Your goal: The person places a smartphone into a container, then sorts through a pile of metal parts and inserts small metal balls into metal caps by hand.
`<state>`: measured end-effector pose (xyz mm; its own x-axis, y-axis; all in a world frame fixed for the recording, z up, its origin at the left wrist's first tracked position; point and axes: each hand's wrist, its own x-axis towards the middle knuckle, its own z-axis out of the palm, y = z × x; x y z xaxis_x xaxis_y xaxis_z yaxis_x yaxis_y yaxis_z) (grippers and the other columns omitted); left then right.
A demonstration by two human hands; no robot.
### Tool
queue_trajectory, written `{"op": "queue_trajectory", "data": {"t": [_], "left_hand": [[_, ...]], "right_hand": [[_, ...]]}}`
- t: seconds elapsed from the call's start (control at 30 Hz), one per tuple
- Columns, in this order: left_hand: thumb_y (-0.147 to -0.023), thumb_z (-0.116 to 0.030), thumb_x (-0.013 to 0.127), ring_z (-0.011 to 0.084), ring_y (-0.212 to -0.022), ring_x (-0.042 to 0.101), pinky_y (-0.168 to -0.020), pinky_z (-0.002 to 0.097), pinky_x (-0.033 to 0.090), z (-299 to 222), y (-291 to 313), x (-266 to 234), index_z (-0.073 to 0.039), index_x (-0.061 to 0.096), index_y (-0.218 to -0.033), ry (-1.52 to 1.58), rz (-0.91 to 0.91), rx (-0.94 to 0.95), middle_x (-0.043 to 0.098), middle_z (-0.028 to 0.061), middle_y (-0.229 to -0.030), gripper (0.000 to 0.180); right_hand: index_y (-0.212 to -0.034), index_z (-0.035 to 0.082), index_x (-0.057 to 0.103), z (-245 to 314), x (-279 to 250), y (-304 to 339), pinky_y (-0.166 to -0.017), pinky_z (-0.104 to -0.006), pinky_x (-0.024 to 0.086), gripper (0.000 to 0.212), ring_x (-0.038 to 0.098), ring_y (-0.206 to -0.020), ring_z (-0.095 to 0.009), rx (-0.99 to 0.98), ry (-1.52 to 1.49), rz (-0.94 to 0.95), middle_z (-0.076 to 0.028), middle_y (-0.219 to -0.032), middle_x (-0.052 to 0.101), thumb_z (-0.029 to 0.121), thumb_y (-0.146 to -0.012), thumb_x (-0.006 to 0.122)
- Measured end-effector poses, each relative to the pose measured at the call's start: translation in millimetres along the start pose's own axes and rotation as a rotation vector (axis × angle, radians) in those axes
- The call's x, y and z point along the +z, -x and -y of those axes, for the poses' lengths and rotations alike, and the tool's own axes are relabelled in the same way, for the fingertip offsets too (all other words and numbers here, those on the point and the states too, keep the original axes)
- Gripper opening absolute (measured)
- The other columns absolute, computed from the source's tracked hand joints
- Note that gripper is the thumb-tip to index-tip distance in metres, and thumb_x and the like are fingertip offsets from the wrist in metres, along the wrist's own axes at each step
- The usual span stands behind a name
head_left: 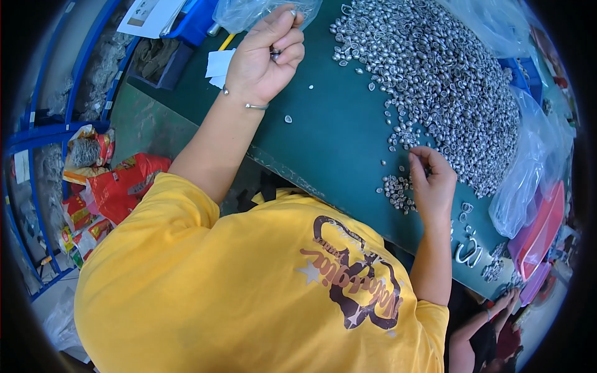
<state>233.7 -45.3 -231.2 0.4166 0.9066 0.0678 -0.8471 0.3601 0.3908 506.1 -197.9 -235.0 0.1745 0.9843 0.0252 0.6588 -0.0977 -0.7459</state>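
Observation:
My left hand (266, 57) is raised over the far left of the green table (323, 140). Its thumb and index finger pinch a small silver drop-shaped metal piece (293, 12), and more dark metal shows under the curled fingers. My right hand (433, 180) is low over the table beside a small heap of silver pieces (397, 194). Its thumb and forefinger are bent together; whatever lies between them is too small to tell. Beyond it spreads a large pile of such hollow-looking pieces (435, 81). A single loose piece (288, 119) lies nearer the left forearm.
Clear plastic bags (528, 168) border the pile at right, beside a red tray (541, 230). Metal rings and hooks (467, 250) lie near the right forearm. At the upper left are a grey bin (163, 65) and white paper (219, 65). Another person's hands (507, 301) show at lower right.

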Motion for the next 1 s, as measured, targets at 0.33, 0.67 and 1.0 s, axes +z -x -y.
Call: {"op": "queue_trajectory", "data": {"t": [0.33, 0.67, 1.0], "left_hand": [[-0.088, -0.004, 0.050, 0.0057, -0.057, 0.036, -0.045, 0.0168, 0.029, -13.2, 36.4, -8.7, 0.000, 0.055, -0.103, -0.208, -0.074, 0.056, 0.053, 0.0091, -0.092, 0.016], [-0.082, -0.003, 0.059, 0.0050, -0.053, 0.039, -0.045, 0.0180, 0.031, 8.3, 65.8, -3.3, 0.001, 0.059, -0.095, -0.465, -0.311, -0.007, 0.057, 0.0075, -0.089, 0.013], [-0.085, -0.003, 0.055, 0.0049, -0.055, 0.040, -0.046, 0.0168, 0.031, 33.8, 53.4, 1.6, -0.002, 0.061, -0.095, -0.320, -0.160, -0.173, 0.059, 0.0092, -0.093, 0.012]], "right_hand": [[-0.085, 0.005, 0.062, 56.1, 60.1, -29.6, -0.057, -0.0371, 0.049, 0.011, 0.059, -0.065, -0.030, -0.576, 0.081, 0.207, -0.012, -0.073, 0.058, 0.008, -0.075, 0.061], [-0.072, 0.006, 0.058, 78.0, 122.1, -34.8, -0.054, -0.0362, 0.048, 0.007, 0.059, -0.062, -0.026, -0.706, 0.115, 0.277, -0.009, -0.070, 0.055, 0.012, -0.076, 0.059], [-0.089, 0.000, 0.065, 53.8, 56.9, -33.6, -0.048, -0.0171, 0.033, 0.009, 0.043, -0.054, -0.004, -0.063, -0.851, 0.471, 0.001, -0.068, 0.054, 0.002, -0.081, 0.062]]}}
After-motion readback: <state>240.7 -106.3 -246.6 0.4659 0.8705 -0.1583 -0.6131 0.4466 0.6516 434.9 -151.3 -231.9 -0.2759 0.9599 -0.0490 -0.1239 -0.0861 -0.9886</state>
